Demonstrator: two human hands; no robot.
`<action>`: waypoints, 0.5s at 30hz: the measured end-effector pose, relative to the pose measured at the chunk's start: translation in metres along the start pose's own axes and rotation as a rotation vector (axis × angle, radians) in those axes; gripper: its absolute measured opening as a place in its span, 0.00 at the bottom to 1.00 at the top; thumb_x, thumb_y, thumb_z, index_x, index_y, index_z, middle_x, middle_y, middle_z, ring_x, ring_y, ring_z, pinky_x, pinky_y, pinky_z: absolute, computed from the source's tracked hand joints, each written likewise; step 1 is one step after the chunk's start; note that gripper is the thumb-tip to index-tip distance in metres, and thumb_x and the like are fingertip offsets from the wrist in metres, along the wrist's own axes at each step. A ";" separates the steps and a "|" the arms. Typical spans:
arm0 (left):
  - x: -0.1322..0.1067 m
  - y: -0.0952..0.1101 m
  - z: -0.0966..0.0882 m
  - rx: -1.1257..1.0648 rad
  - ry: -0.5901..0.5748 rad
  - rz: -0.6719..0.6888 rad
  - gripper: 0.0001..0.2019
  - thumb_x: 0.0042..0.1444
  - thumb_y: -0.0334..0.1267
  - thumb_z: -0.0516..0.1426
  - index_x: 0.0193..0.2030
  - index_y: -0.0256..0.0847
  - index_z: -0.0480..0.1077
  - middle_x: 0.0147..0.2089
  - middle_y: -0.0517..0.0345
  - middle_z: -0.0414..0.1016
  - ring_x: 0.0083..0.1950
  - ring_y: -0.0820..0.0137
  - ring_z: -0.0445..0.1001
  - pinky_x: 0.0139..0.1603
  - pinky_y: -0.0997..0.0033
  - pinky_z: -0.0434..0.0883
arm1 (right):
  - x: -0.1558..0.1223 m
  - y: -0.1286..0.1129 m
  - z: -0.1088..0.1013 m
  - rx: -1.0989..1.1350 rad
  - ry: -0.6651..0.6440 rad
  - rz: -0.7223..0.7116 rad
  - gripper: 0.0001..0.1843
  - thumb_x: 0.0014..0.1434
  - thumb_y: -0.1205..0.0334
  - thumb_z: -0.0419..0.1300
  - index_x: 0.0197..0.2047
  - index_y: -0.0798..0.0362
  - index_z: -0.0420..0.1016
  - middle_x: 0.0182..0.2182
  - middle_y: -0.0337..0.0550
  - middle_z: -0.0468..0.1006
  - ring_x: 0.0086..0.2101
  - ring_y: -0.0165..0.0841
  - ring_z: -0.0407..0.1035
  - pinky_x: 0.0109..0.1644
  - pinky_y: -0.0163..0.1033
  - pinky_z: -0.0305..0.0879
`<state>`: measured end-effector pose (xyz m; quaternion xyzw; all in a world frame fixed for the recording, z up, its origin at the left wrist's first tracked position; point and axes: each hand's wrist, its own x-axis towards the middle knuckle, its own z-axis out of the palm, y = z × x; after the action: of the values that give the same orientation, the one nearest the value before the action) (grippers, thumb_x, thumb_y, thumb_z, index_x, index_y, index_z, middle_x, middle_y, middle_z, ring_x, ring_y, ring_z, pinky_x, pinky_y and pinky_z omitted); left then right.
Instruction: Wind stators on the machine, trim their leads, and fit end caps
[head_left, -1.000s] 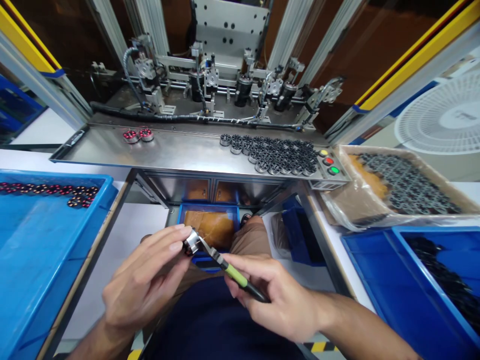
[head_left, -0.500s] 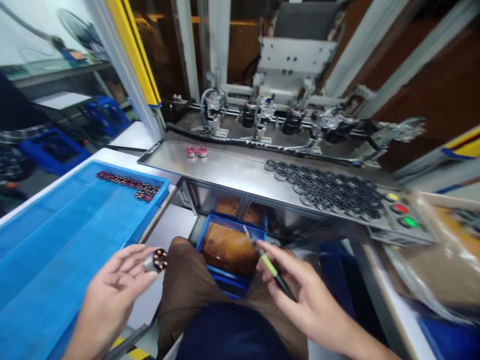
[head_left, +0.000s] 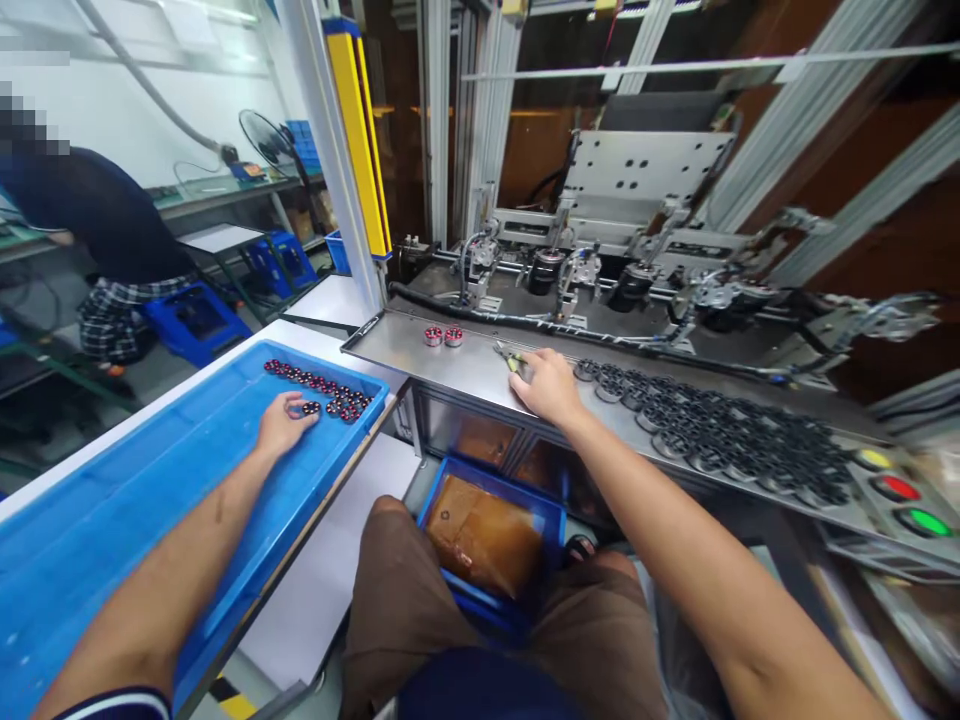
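Note:
My left hand (head_left: 283, 425) reaches into the blue tray (head_left: 187, 480), its fingers pinching a small round motor part (head_left: 311, 407) with coppery spots on its face. Just beyond it lie rows of similar red, black and copper-coloured parts (head_left: 322, 385). My right hand (head_left: 551, 385) is over the metal shelf, closed around small pointed pliers (head_left: 511, 358) with a yellow-green grip; their tip points left. Left of the tip stand two red-and-silver round parts (head_left: 443, 337). Many black rings (head_left: 705, 420) are spread to the right of my right hand.
Behind the shelf is a machine with clamps and black cylinders (head_left: 546, 272). Yellow, red and green buttons (head_left: 898, 488) sit at the right end. A blue bin (head_left: 555, 525) with brown contents stands below, between my legs. At the left, a person (head_left: 112, 220) bends beside blue stools.
My left hand has moved forward into the tray with the motor part. My right hand has carried the pliers up from above my lap to the metal shelf. The view has shifted too.

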<state>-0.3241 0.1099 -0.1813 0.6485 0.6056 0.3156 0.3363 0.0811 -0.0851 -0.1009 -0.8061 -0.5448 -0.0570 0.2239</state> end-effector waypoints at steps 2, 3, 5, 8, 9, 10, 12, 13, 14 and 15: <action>0.010 -0.005 0.010 0.010 -0.018 0.016 0.18 0.62 0.42 0.57 0.57 0.38 0.67 0.55 0.48 0.71 0.51 0.62 0.74 0.49 0.54 0.75 | -0.002 0.002 0.003 -0.019 0.000 -0.007 0.22 0.58 0.58 0.56 0.52 0.60 0.76 0.51 0.59 0.73 0.50 0.46 0.66 0.56 0.48 0.60; 0.014 -0.007 0.014 0.014 -0.024 0.023 0.18 0.62 0.42 0.57 0.57 0.38 0.67 0.55 0.48 0.71 0.51 0.62 0.74 0.49 0.54 0.75 | -0.003 0.002 0.004 -0.027 0.000 -0.008 0.22 0.59 0.58 0.56 0.53 0.60 0.76 0.51 0.58 0.73 0.50 0.46 0.65 0.57 0.47 0.59; 0.019 -0.009 0.022 0.023 -0.024 0.037 0.19 0.62 0.42 0.57 0.57 0.38 0.66 0.56 0.48 0.71 0.51 0.62 0.74 0.49 0.54 0.75 | -0.003 0.004 0.005 -0.040 0.000 -0.004 0.23 0.59 0.57 0.56 0.54 0.59 0.75 0.52 0.58 0.72 0.51 0.46 0.64 0.56 0.46 0.59; 0.021 -0.011 0.031 0.053 0.007 0.055 0.19 0.62 0.42 0.57 0.58 0.39 0.66 0.57 0.48 0.70 0.51 0.62 0.74 0.50 0.54 0.75 | -0.002 0.004 0.007 -0.051 -0.003 0.002 0.23 0.59 0.57 0.56 0.54 0.59 0.75 0.52 0.57 0.72 0.51 0.46 0.64 0.56 0.46 0.58; 0.020 -0.012 0.032 0.066 0.020 0.061 0.19 0.62 0.42 0.57 0.58 0.39 0.66 0.57 0.48 0.70 0.51 0.62 0.74 0.50 0.53 0.75 | -0.001 0.004 0.007 -0.052 -0.004 0.003 0.23 0.59 0.57 0.56 0.54 0.59 0.75 0.52 0.57 0.72 0.51 0.46 0.64 0.56 0.46 0.58; 0.018 -0.012 0.033 0.079 0.033 0.067 0.19 0.62 0.42 0.57 0.58 0.39 0.66 0.57 0.48 0.70 0.51 0.62 0.74 0.50 0.53 0.75 | -0.001 0.004 0.007 -0.052 -0.004 0.004 0.22 0.59 0.57 0.56 0.54 0.59 0.75 0.52 0.57 0.72 0.51 0.46 0.64 0.56 0.46 0.58; 0.014 -0.010 0.032 0.104 0.048 0.084 0.19 0.62 0.42 0.57 0.58 0.38 0.66 0.56 0.48 0.71 0.50 0.62 0.74 0.49 0.54 0.75 | -0.002 0.003 0.007 -0.050 -0.003 0.007 0.22 0.59 0.57 0.56 0.53 0.59 0.75 0.51 0.57 0.72 0.50 0.46 0.64 0.56 0.46 0.58; 0.011 -0.007 0.031 0.115 0.052 0.099 0.19 0.62 0.42 0.57 0.58 0.38 0.66 0.55 0.48 0.71 0.50 0.63 0.74 0.48 0.55 0.75 | -0.003 0.002 0.007 -0.050 -0.001 0.008 0.21 0.59 0.57 0.56 0.53 0.59 0.75 0.51 0.57 0.72 0.50 0.46 0.64 0.56 0.46 0.58; 0.008 -0.001 0.029 0.126 0.057 0.121 0.19 0.62 0.42 0.57 0.57 0.38 0.67 0.55 0.48 0.71 0.50 0.63 0.74 0.49 0.55 0.75 | -0.003 0.002 0.006 -0.049 0.000 0.008 0.21 0.59 0.57 0.56 0.52 0.59 0.76 0.51 0.57 0.72 0.50 0.46 0.64 0.55 0.46 0.58; 0.006 0.008 0.027 0.135 0.066 0.150 0.18 0.62 0.42 0.58 0.57 0.38 0.67 0.55 0.48 0.71 0.51 0.62 0.74 0.49 0.54 0.74 | -0.004 0.001 0.005 -0.050 -0.001 0.009 0.21 0.60 0.57 0.56 0.51 0.59 0.76 0.50 0.57 0.72 0.50 0.45 0.64 0.55 0.46 0.57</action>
<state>-0.2973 0.1137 -0.1906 0.7025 0.5859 0.3197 0.2471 0.0797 -0.0868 -0.1073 -0.8138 -0.5398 -0.0693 0.2039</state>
